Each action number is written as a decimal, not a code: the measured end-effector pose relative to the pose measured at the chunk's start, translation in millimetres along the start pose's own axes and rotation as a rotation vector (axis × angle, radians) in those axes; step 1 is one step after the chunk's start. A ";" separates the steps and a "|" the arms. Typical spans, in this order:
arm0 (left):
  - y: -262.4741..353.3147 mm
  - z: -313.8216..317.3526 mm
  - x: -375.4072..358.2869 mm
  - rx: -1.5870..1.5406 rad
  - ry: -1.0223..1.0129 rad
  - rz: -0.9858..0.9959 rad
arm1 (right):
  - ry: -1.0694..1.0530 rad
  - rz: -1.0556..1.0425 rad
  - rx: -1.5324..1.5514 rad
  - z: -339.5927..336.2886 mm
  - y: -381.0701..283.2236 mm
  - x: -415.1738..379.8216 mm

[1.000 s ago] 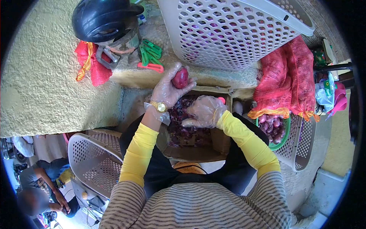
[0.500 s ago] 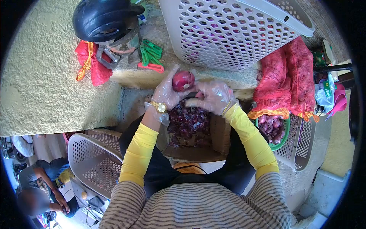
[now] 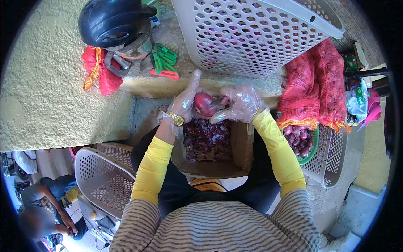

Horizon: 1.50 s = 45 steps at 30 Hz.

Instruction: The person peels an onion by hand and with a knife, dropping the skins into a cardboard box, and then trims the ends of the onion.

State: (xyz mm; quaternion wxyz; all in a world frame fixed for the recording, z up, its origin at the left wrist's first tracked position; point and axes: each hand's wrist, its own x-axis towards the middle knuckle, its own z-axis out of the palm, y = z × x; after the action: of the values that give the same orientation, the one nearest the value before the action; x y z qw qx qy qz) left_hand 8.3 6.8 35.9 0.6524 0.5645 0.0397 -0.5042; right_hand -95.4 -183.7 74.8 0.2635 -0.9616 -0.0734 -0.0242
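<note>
A red onion (image 3: 204,105) is held in my left hand (image 3: 185,102), which wears a clear plastic glove and a gold watch. My right hand (image 3: 241,103), also gloved, is closed around a small knife (image 3: 219,102) whose dark blade lies at the onion's right side. Much of the knife is hidden by the fingers. Below both hands stands a cardboard box (image 3: 242,147) with loose purple onion skins (image 3: 206,138) in it.
A large grey basket (image 3: 247,38) with onions stands ahead, red mesh sacks (image 3: 299,90) and a green bowl of onions (image 3: 300,142) at right. Another basket (image 3: 105,178) and a seated person (image 3: 54,206) are at left. Green clips (image 3: 165,56) lie near a black helmet (image 3: 113,23).
The onion has turned and moved slightly right and down in my left hand. My right hand has shifted a little to the right with the knife.
</note>
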 end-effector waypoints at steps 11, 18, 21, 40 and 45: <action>0.0 9.2 -5.8 -0.040 -0.015 0.008 | 0.012 -0.062 -0.050 11.8 1.8 1.6; -7.2 -0.5 6.2 0.025 -0.075 0.034 | 0.014 -0.058 -0.027 9.8 -1.3 2.1; -8.0 -1.2 7.2 -0.009 -0.085 0.031 | 0.032 -0.033 -0.009 7.5 -3.5 2.1; -11.4 -10.9 11.3 0.249 -0.021 0.228 | -0.010 -0.005 -0.031 15.9 1.9 3.4; -1.2 4.2 -0.4 0.140 0.011 0.189 | -0.076 -0.034 -0.027 20.3 -0.8 2.3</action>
State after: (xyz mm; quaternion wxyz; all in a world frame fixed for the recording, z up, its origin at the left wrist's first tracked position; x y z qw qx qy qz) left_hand 5.1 4.0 36.9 0.6557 0.6127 -0.0457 -0.4387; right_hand -93.1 -172.3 57.9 0.2473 -0.9638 -0.0992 0.0068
